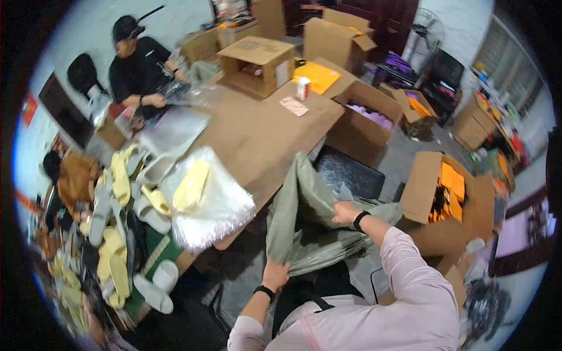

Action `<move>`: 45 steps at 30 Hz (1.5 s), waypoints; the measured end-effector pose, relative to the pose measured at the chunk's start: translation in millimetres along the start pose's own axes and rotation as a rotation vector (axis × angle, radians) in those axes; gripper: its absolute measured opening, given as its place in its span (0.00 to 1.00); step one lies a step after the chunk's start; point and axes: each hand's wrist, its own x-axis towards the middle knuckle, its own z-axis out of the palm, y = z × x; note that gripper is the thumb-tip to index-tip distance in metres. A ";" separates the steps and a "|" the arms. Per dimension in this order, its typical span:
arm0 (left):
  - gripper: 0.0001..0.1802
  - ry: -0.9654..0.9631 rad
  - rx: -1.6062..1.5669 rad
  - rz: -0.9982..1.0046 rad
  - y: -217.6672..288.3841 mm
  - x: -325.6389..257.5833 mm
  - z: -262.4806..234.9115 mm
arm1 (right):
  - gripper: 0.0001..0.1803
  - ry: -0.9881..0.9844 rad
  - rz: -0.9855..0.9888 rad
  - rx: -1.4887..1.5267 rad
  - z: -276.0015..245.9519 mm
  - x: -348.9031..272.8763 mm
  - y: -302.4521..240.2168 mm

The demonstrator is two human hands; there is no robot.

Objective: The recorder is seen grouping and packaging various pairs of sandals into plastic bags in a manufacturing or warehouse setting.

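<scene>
A large grey-green sack [310, 193] hangs in front of me beside the table, its mouth spread wide and dark inside. My left hand [277, 274] is closed on the near left part of its rim. Farther right, my right hand [346, 212] grips the rim on the other side, fingers wrapped into the material. To the left of the sack, a yellow slipper [192, 186] rests on a stack of clear plastic bags [213, 213] at the table's corner. What the sack holds, if anything, cannot be made out.
A co-worker [140, 70] handles clear plastic across the brown table [257, 140]. Yellow and grey slippers [114, 263] are heaped at the left. An open carton [257, 67] stands on the table. To my right is a carton with orange packages [451, 184]; a black seat [351, 172] lies beyond the sack.
</scene>
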 end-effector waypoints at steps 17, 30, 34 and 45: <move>0.14 -0.160 0.357 0.343 -18.3 -0.4 30.4 | 0.29 0.832 0.349 -0.436 61.9 -0.2 -120.5; 0.09 0.212 0.160 0.026 -45.1 -4.0 -40.7 | 0.46 -0.366 0.364 0.173 81.3 -108.5 -132.8; 0.10 0.150 0.127 -0.184 -69.5 -11.0 -10.1 | 0.42 -0.381 0.335 0.157 70.1 -83.8 -160.5; 0.14 -0.007 0.237 -0.127 -85.7 -8.6 1.9 | 0.43 -0.449 0.238 0.097 63.1 10.1 -141.8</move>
